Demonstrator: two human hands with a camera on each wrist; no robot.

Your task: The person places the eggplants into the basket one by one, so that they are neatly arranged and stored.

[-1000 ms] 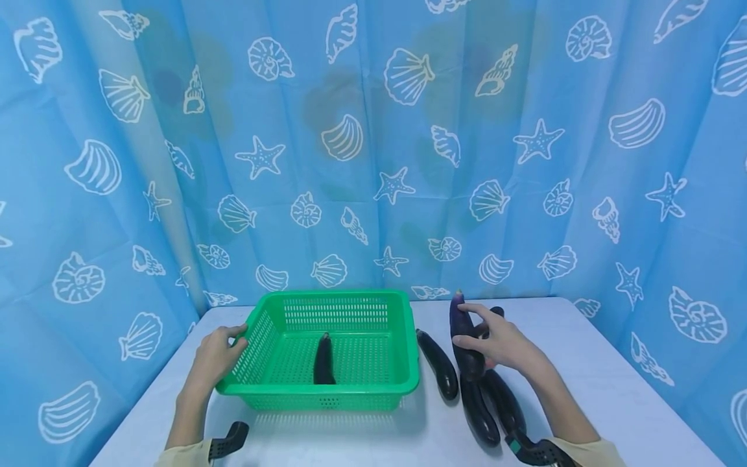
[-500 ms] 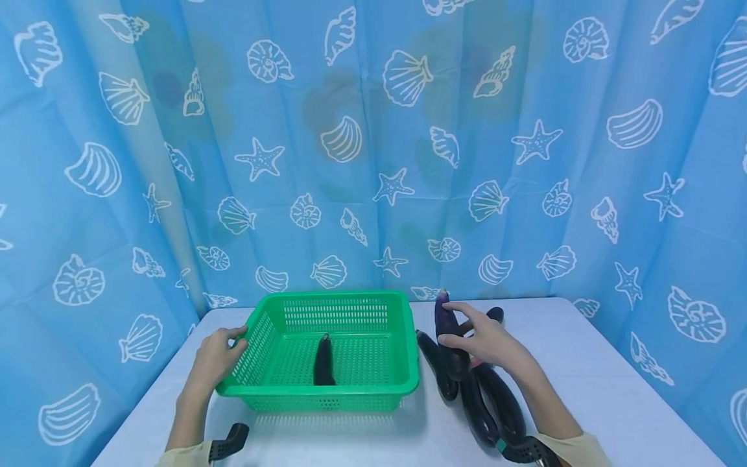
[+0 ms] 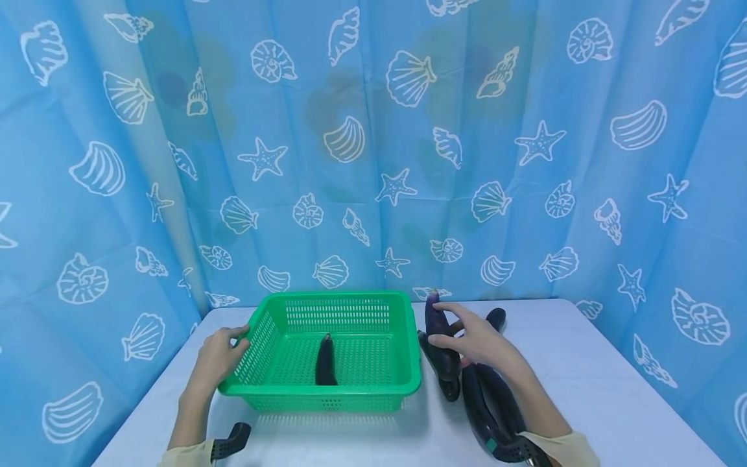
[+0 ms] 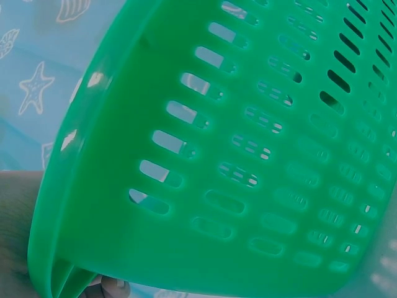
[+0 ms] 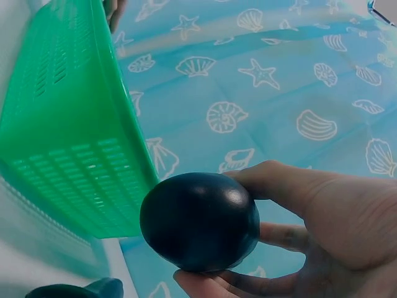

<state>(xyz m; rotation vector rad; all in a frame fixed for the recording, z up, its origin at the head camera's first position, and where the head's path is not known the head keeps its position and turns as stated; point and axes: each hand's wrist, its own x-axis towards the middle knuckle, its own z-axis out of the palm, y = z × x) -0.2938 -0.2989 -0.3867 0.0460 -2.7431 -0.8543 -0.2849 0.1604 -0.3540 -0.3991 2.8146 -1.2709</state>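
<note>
My right hand (image 3: 490,344) holds a dark purple eggplant (image 3: 445,364) between thumb and fingers, stem end up and away, just right of the green basket. In the right wrist view its rounded, glossy bottom end (image 5: 198,222) faces the camera, close to the basket's outer wall. My left hand (image 3: 214,358) grips the left rim of the green plastic basket (image 3: 318,389); in the left wrist view the rim (image 4: 56,186) hides most of that hand. One eggplant (image 3: 325,363) lies inside the basket, lengthwise near the middle.
Beneath the held eggplant, another eggplant (image 3: 449,390) lies beside the basket, mostly covered. Several more lie to its right, including a front eggplant (image 3: 480,412) and one partly behind my hand (image 3: 497,318). A blue shell-print curtain (image 3: 373,162) hangs behind the white table (image 3: 607,376).
My right hand has carried the eggplant left, from above the other eggplants toward the basket's right side. The left hand stays on the rim, and the basket has not moved.
</note>
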